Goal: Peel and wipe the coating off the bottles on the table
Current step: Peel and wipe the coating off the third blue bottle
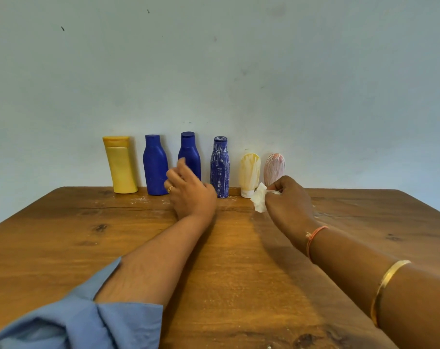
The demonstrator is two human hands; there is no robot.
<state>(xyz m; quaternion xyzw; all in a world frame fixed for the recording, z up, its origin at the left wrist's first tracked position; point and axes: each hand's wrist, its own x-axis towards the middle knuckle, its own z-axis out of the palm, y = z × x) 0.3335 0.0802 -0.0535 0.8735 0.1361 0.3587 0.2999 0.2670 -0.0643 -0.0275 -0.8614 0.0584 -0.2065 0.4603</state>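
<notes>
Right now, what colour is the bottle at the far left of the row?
The bottle is yellow, its cap a darker orange-yellow; seen in the head view.

Bottles [188, 157] on table [63, 248] — against wall [213, 71]

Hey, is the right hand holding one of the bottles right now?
No, the right hand pinches only a crumpled white tissue, just in front of the pink tube, which stands on the table.
</notes>
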